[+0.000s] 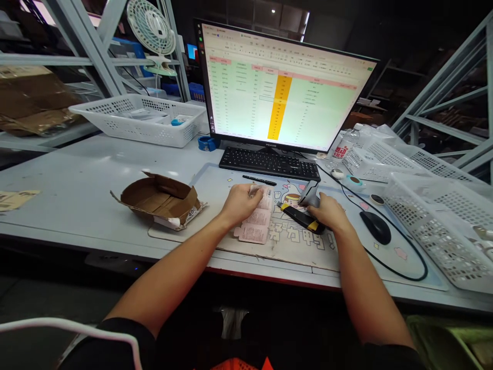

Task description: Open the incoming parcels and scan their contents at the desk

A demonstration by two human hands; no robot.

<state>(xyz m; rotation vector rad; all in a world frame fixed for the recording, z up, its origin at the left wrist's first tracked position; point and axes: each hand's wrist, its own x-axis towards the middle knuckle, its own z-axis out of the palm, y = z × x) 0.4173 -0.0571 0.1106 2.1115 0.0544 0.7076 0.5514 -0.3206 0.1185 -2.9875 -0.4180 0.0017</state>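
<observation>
My left hand [239,206] is closed at the top of a flat pink printed packet [254,227], its fingers pinching the upper edge. The packet lies on a printed desk mat [215,245]. On the other side, my right hand [328,211] is wrapped round a grey handheld scanner [309,193], its head tilted up. A black and yellow utility knife [298,216] lies on the mat just below the scanner, close to my right fingers. To the left of my left hand stands an opened, torn brown cardboard box [162,198].
A monitor [239,103] showing a spreadsheet stands behind a black keyboard [265,162] and a pen [259,180]. A mouse [375,227] and a looping cable lie at right. White baskets stand at left [142,128] and right [427,241]. A fan [152,28] is clipped to the shelf frame.
</observation>
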